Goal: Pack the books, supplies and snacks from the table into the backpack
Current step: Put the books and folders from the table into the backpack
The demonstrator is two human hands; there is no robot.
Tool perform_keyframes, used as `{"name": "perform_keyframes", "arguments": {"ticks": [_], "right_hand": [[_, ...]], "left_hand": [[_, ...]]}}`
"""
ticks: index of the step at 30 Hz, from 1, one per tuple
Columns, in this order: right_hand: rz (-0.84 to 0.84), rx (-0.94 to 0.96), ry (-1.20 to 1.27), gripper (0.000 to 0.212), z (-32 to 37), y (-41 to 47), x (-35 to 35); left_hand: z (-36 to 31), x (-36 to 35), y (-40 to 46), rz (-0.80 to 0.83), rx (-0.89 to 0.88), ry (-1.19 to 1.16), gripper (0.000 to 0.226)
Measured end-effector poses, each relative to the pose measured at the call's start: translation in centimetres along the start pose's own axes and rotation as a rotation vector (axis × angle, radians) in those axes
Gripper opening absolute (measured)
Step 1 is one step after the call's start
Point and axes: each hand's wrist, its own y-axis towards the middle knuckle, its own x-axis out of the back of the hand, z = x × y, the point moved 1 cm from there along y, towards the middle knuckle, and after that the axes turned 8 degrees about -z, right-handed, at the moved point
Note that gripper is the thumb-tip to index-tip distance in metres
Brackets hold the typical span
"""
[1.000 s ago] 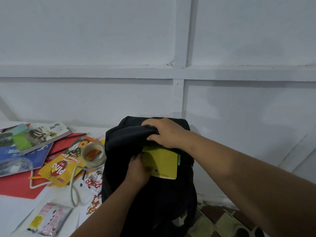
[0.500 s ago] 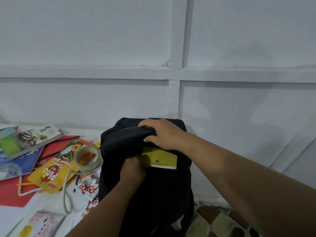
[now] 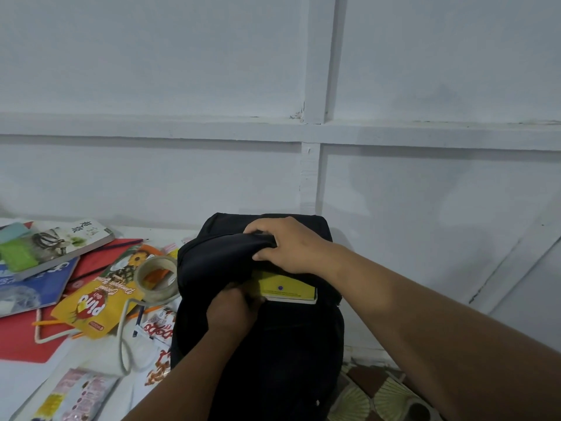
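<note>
Book (image 3: pixel 287 287) had sunk deeper into the backpack (image 3: pixel 261 344) since a second ago, your left hand (image 3: pixel 232 309) pinching it, right hand (image 3: pixel 285 244) gripping the flap, nearly stowed.

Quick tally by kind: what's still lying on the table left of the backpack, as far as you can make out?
Books: 2, zebra-cover book and blue book
Snack packs: 3, yellow Pina pouch, red-and-white packet, pink packet
Tape rolls: 1, tape roll
Red folders: 1, red folder
Total: 7; smaller items unclear.
</note>
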Motion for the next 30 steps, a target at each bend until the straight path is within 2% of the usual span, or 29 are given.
{"name": "perform_keyframes", "arguments": {"ticks": [5,8,11,13,16,19,24,27,30], "right_hand": [[0.013,-0.026,-0.017,0.043,0.1,-0.2,-1.3],[0.090,-0.075,-0.056,0.049,-0.2,-0.3,-3.1],[0.255,-0.051,-0.217,0.067,0.3,-0.2,-6.0],[0.260,0.004,-0.288,0.072,1.6,0.1,-8.4],[0.059,0.142,-0.232,0.043,3.8,1.1,-11.9],[-0.057,0.213,-0.098,0.042,6.6,2.8,-15.0],[-0.058,0.214,0.100,0.030,10.8,7.6,-20.7],[-0.045,0.180,0.137,0.017,13.8,10.7,-24.2],[0.009,0.149,0.157,0.010,16.5,13.6,-28.0]], "left_hand": [[0.9,2.8,-1.9,0.048,-0.074,-0.328,0.042],[2.9,5.6,-4.1,0.047,-0.089,-0.387,0.023],[5.6,8.7,-6.1,-0.036,0.034,-0.530,0.012],[7.9,10.8,-7.0,-0.150,0.110,-0.594,0.015],[12.4,13.2,-7.5,-0.293,0.208,-0.612,0.016],[17.4,14.7,-7.4,-0.342,0.350,-0.606,0.015],[26.2,16.5,-6.0,-0.422,0.504,-0.584,0.017],[31.6,17.5,-4.5,-0.421,0.552,-0.557,0.018],[37.3,18.2,-2.5,-0.404,0.579,-0.473,0.029]]}}
